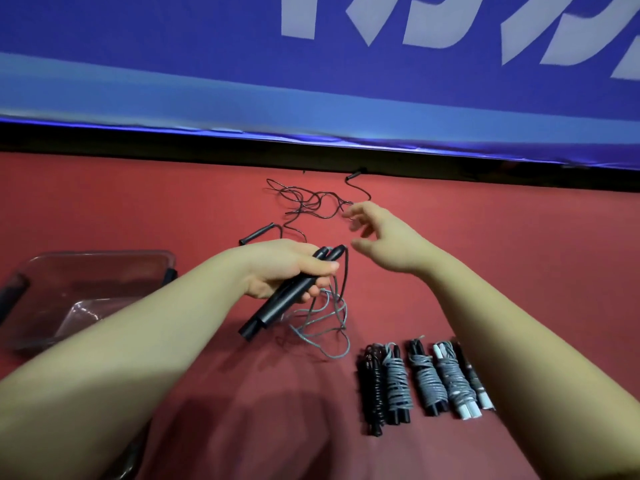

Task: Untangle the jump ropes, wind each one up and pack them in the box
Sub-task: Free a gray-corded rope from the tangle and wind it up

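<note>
**State.** My left hand (pixel 287 268) grips the two black handles (pixel 277 303) of one jump rope, with fingers and thumb curled round them as a pair. The grey cord (pixel 325 327) hangs below that hand in loose, crossing loops that reach the red tabletop (pixel 519 258). My right hand (pixel 384 237) is spread and holds nothing. It hovers between the gripped handles and the tangled black rope (pixel 311 199), which lies further back, near the wall. A row of wound ropes (pixel 426 379) lies at the near right. The clear box (pixel 104 254) sits at the left, well apart from every rope, and I see none packed in it yet.

**Hazards, as I judge them.**

1. The grey loops overlap. Drawing the cord taut before parting them could set a knot.
2. The fingers of my spread hand are close to the black rope's strands. Hooking one by accident would drag that tangle toward the grey cord and mix the two ropes.
3. The handles slant down out of my grip. If I slacken the hold, one may slide free, the pair would split and the winding would have no firm core.
4. The lowest grey loops lie near the wound row. A wide winding sweep could snag a finished bundle and pull its turns loose.
</note>
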A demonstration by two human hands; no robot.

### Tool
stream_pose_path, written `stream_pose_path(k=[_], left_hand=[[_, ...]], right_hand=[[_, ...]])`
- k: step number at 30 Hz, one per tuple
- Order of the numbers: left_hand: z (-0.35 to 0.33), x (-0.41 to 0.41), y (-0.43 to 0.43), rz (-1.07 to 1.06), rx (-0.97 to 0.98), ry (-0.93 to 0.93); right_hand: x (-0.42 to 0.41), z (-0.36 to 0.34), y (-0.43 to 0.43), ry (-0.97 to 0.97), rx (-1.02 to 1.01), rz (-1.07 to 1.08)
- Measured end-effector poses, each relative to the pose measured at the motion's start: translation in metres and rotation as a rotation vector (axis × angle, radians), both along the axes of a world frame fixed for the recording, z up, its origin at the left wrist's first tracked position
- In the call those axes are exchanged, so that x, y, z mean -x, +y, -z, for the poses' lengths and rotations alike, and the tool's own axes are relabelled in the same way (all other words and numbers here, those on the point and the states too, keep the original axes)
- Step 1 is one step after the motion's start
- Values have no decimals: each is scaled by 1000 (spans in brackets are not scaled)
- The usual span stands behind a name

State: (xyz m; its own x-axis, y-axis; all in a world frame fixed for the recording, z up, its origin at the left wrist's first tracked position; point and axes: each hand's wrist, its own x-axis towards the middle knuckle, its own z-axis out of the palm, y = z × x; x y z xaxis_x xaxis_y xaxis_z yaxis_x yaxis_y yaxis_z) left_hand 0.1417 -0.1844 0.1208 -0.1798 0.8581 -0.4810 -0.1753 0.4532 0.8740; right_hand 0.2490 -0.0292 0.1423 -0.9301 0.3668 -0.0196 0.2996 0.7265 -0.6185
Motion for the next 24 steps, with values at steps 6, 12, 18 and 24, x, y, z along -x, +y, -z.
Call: stream_pose_path(k=[6, 12, 18, 24], left_hand=[[-10, 0, -6, 150, -57, -40], [-1, -1, 0, -4, 77, 341], [4, 12, -4, -118, 48, 567], [2, 26, -3, -276, -28, 654]], right_hand=[[-4, 26, -9, -137, 285, -253], [4, 19, -14, -28, -44, -233], [6, 28, 10, -33, -384, -182], [-3, 41, 47, -13, -420, 152]])
